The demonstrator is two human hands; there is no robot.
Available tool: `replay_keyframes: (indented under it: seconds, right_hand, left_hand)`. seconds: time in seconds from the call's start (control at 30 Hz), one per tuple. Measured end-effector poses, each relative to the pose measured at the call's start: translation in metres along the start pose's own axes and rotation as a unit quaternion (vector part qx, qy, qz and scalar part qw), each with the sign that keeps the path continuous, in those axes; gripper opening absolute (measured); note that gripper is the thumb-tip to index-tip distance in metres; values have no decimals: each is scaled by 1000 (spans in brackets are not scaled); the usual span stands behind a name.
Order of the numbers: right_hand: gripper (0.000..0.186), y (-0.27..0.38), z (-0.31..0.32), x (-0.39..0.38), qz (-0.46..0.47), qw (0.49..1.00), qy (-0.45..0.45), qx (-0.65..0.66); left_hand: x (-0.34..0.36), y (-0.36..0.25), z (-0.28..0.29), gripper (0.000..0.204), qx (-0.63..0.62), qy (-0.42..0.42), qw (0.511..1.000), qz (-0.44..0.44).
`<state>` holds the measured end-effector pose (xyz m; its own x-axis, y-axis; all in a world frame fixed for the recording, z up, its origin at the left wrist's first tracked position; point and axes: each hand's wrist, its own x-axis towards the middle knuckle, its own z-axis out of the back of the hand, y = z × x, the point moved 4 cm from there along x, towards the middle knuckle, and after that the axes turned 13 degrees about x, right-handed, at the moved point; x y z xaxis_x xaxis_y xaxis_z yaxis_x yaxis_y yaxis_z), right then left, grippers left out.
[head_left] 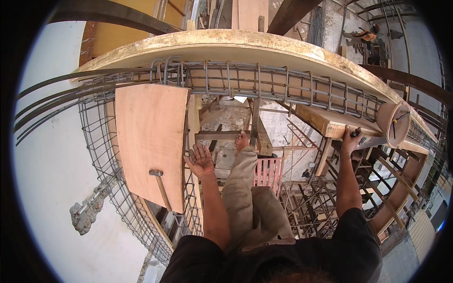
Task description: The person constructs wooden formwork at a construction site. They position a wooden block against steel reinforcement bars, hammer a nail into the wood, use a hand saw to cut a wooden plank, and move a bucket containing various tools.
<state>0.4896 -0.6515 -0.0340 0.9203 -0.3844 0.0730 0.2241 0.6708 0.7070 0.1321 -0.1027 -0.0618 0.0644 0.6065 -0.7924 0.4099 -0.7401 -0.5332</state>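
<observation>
My left hand (200, 162) is open, palm up, its fingertips by the right edge of a plywood panel (150, 127); it holds nothing. A hammer (161, 188) with a metal head and wooden handle lies on that panel, the handle reaching its near edge. My right hand (349, 141) is closed around the black handle of what looks like a handsaw (371, 142), its flat grey blade pointing right beneath a timber form board (325, 121). Close by on the right, a round pinkish bucket (394, 125) holds a tool with a yellow part.
A steel rebar cage (273, 82) runs along the curved plywood formwork (226, 38); another cage (101, 155) passes left of the panel. My bare foot (242, 141) rests on a timber crosspiece (222, 135). Scaffolding (314, 207) and a drop lie below. A person (367, 35) works far right.
</observation>
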Motion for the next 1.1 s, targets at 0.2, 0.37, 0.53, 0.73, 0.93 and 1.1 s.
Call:
replay_keyframes:
  seconds: [0.2, 0.37, 0.53, 0.73, 0.93, 1.1]
  right_hand:
    - [78, 32, 1, -8, -49, 998, -1, 29]
    - [73, 38, 4, -10, -90, 996, -6, 20]
    - [73, 26, 2, -8, -75, 989, -28, 123]
    - [72, 29, 2, -11, -86, 989, -44, 112]
    - [51, 31, -2, -6, -92, 985, -46, 135]
    - [55, 32, 2, -7, -137, 984, -25, 108]
  left_hand:
    - [-28, 54, -66, 57, 331, 120, 924, 149]
    - [-52, 100, -157, 50, 575, 268, 770, 66]
    - [-91, 164, -255, 43, 684, 435, 583, -53]
    - [-143, 254, -365, 51, 727, 530, 333, -283]
    - [-200, 362, -465, 64, 676, 557, 153, -457]
    - [-226, 455, -498, 87, 727, 562, -25, -393]
